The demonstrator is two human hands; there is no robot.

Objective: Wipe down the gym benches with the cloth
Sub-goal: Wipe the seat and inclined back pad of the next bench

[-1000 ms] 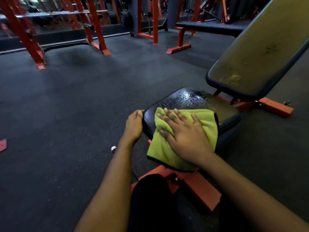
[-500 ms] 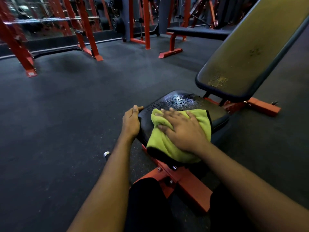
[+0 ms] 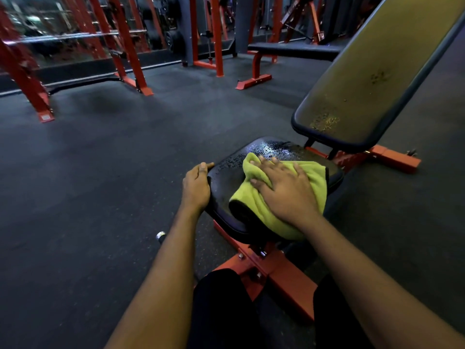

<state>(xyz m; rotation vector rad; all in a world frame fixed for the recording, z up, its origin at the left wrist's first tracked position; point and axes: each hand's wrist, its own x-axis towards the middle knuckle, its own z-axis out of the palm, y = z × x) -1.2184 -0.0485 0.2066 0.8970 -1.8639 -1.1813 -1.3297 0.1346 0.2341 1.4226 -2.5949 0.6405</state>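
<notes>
Wiping the bench (image 3: pixel 226 177) seat is the step in hand: right hand (image 3: pixel 285 191) flat, pressing the cloth (image 3: pixel 256 207); left hand (image 3: pixel 196 187) gripping the edge alongside. Next, I'd push forward through the droplets (image 3: pixel 271 148) ahead.

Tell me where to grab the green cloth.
Pinch the green cloth at its near end, coming from the front of the seat pad: that end drapes over the pad's edge, free on both faces. The right hand lies flat over its middle.
</notes>
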